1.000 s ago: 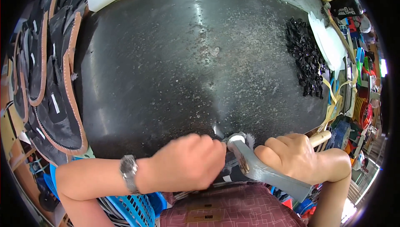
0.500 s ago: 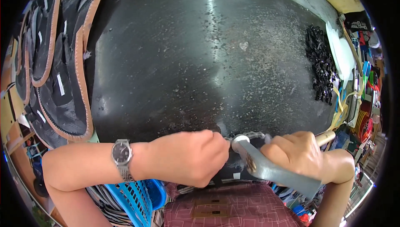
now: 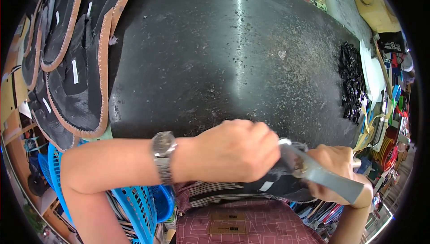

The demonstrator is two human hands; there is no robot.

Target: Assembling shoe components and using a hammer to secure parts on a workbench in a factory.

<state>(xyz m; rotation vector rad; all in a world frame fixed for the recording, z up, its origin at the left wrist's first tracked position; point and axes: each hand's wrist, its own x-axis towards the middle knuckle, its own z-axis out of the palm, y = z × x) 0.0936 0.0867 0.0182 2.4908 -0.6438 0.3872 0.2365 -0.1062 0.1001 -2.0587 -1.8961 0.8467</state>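
My right hand [image 3: 333,165] is closed round a hammer [image 3: 336,183]; its grey metal head points down to the right, slightly blurred. The pale wooden handle end sticks out beyond the fist. My left hand [image 3: 237,152], with a steel watch [image 3: 163,147] on the wrist, is closed just left of the hammer's round face. Below both hands hangs a black shoe upper [image 3: 286,189] with a white tag, pinched by my left fingers, whose tips are hidden. Its far edge shows in part behind the hammer head.
Several black shoe uppers [image 3: 78,96] with tan stitched edges are stacked on the left. A dark worn work surface [image 3: 188,56] spans the middle. At its right edge lies a heap of small shiny black pieces [image 3: 351,82]. Blue baskets [image 3: 139,208] stand at lower left.
The view has shifted a little. My left hand has moved right and slightly up, closer to the hammer. The hammer has moved slightly right, and more of the black shoe upper shows.
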